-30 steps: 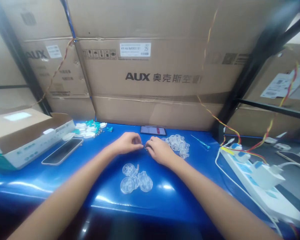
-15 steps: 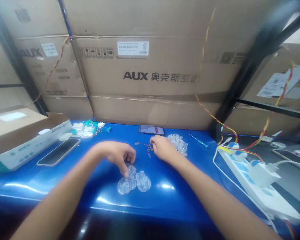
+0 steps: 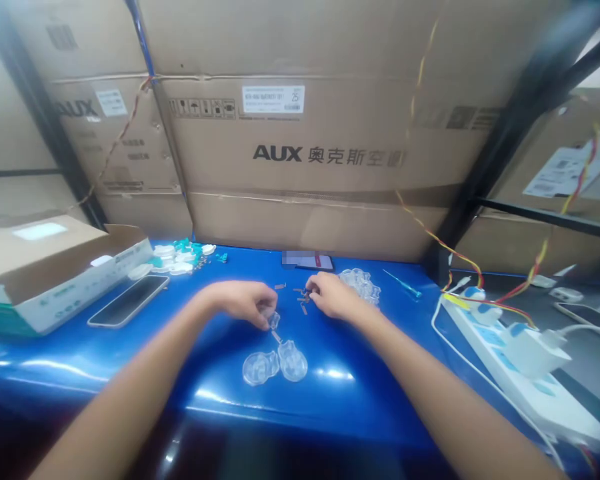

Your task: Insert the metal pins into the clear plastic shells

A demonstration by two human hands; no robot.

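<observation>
Your left hand (image 3: 241,301) is pinching a small clear plastic piece (image 3: 274,321) between narrowed fingertips at lower centre frame, while your right hand (image 3: 333,296) is hovering with fingers drawn close over small metal strips (image 3: 303,300), though it cannot be told whether they are holding one. Two clear plastic discs (image 3: 293,361) are lying just below your hands and a heap of them (image 3: 361,287) just to the right, apparently placed within easy reach on the blue table (image 3: 220,393).
</observation>
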